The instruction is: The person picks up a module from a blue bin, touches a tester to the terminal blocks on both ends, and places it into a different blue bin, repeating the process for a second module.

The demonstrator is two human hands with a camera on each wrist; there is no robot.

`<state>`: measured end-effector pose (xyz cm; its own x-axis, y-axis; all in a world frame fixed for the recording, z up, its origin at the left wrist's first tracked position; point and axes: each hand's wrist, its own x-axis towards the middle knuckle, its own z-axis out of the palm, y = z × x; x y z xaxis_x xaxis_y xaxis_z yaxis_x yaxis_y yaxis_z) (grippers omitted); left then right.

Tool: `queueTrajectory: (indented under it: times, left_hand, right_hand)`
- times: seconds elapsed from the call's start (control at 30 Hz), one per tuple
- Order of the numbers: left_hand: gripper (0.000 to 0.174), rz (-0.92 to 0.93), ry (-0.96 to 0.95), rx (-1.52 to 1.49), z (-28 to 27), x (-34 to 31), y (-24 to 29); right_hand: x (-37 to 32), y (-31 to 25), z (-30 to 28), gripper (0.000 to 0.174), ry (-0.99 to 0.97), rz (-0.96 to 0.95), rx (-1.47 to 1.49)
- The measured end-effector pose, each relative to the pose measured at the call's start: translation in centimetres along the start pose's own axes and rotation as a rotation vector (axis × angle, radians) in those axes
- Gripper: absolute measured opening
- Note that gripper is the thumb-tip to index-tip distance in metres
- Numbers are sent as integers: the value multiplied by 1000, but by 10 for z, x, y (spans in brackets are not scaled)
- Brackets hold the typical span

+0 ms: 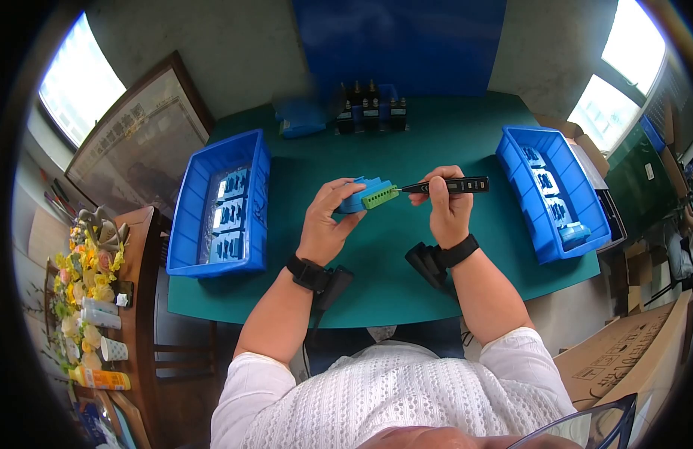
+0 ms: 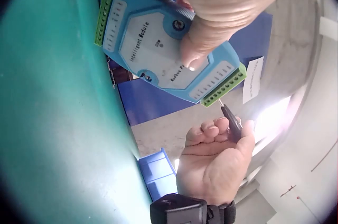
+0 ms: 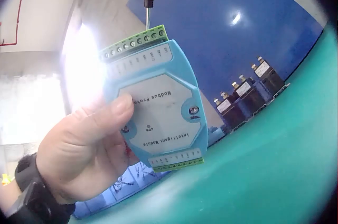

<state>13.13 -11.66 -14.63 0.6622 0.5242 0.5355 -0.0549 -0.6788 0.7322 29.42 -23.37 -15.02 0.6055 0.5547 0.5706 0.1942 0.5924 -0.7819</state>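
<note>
My left hand (image 1: 325, 218) grips a blue module (image 2: 153, 55) labelled "Intelligent Module", its thumb lying across the grey label face. Green screw terminal blocks (image 3: 134, 43) run along both ends of the module. In my right hand (image 1: 447, 206) is a black pen-shaped screwdriver (image 1: 466, 184), pinched between thumb and fingers. Its thin metal shaft (image 3: 148, 19) points at the terminal block, the tip right at one of the screws near the block's end. Both hands are held above the green table, in front of the chest.
Blue bins stand on the table at left (image 1: 258, 224) and right (image 1: 545, 243), each with several blue modules inside. At the back are several black components (image 1: 370, 116) with metal posts, beside a blue item (image 1: 301, 123). A cardboard box (image 1: 616, 359) is at lower right.
</note>
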Motion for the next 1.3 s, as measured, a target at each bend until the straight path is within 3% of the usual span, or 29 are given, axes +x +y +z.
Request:
queueTrajectory:
  times: [0.37, 1.3]
  left_hand:
    - [43, -4, -1, -9, -1, 0, 2]
    - [43, 4, -14, 5, 0, 0, 1]
  right_hand:
    - [-1, 0, 1, 26, 19, -31, 36]
    - [-3, -3, 1, 19, -40, -53, 19]
